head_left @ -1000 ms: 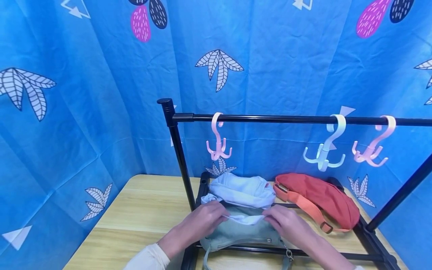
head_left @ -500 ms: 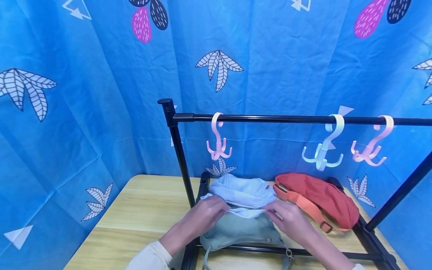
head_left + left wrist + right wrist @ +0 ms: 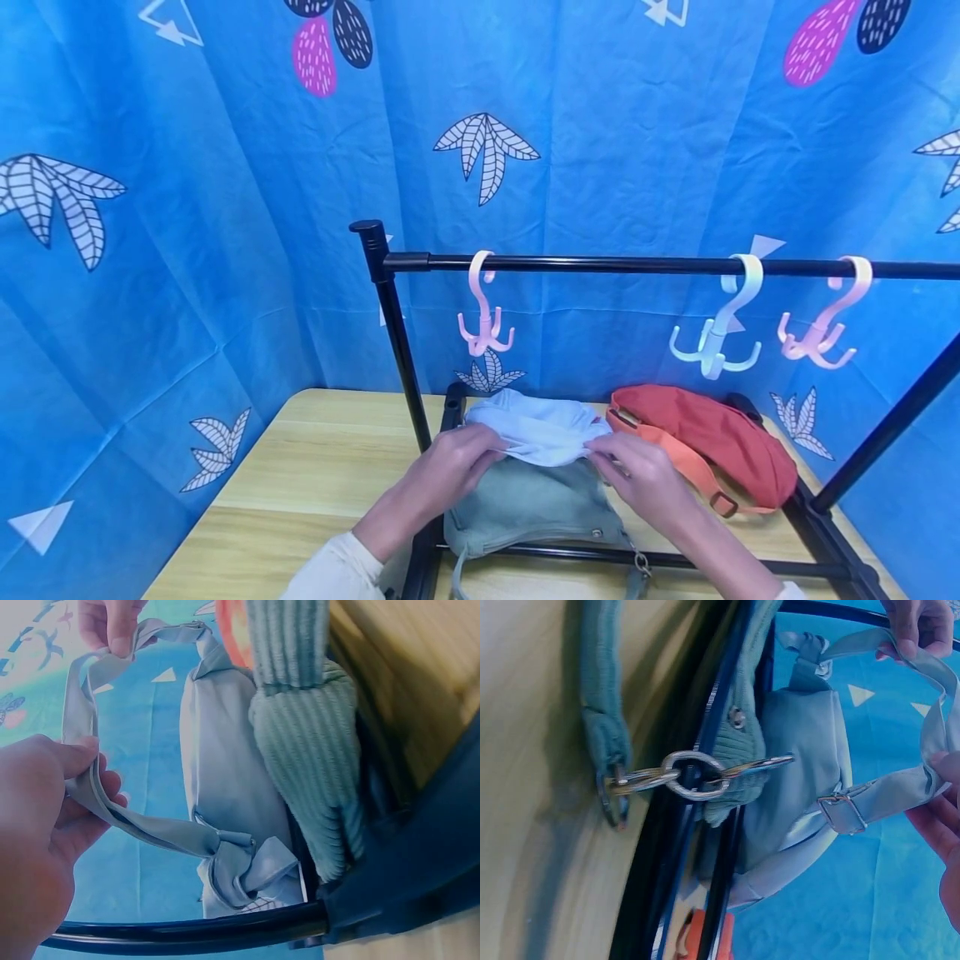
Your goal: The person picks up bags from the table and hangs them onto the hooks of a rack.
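Note:
Both hands pinch the strap (image 3: 154, 829) of a pale blue fabric bag (image 3: 229, 739) and stretch it between them. In the head view, my left hand (image 3: 461, 458) grips the strap's left part and my right hand (image 3: 645, 479) its right part. The raised strap overlaps the bag there. A metal buckle (image 3: 843, 814) sits on the strap near the right hand's side, and a knotted bunch (image 3: 240, 874) lies at the other end. In front of the pale bag rests a green corduroy bag (image 3: 536, 504), with a metal ring (image 3: 694, 776) on its strap.
A red bag (image 3: 712, 437) with an orange strap (image 3: 693, 468) lies to the right. Above runs a black rack bar (image 3: 600, 264), carrying two pink hooks, one on the left (image 3: 485, 321) and one on the right (image 3: 825, 325), and a pale blue hook (image 3: 720, 333). The wooden table (image 3: 300, 483) extends left.
Both hands have risen slightly, lifting the strap away from over the green bag until it overlaps the pale blue bag in the head view. The bags themselves stay in place.

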{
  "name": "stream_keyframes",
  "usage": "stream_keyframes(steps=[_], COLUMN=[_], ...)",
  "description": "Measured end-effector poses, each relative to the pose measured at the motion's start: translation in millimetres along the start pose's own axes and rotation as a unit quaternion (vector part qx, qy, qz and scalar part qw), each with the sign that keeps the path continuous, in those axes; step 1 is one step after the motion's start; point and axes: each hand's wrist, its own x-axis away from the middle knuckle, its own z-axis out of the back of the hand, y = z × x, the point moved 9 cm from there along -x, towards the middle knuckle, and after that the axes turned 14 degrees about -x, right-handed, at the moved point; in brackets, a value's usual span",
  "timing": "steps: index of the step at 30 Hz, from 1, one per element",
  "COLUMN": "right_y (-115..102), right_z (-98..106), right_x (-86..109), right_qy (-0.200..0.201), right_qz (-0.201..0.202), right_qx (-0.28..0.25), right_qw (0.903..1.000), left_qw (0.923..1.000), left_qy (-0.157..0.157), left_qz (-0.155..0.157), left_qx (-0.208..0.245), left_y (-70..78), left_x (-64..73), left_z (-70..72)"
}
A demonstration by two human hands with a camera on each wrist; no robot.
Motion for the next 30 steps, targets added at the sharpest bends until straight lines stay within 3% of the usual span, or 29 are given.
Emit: stream_keyframes(steps=[9, 24, 30], right_y=[-4, -8, -10], right_z=[7, 15, 20], right_x=[-11.3, -30.8, -37.4], right_qy=[0.045, 0.086, 0.096], right_qz=[0.028, 0.039, 0.047], right_qx=[0.002, 0.012, 0.012], right_qw=[0.9986, 0.9955, 0.9942], left_qw=[0.9992, 0.9986, 0.9974], left_qy=[0.038, 0.052, 0.071], left_qz=[0.002, 0.011, -0.002], left_qx=[0.009, -0.005, -0.011], left_y=[-3.6, -7.4, -5.7], left_x=[-6.9, -16.5, -19.0], left_z=[12.1, 26.4, 33.8])
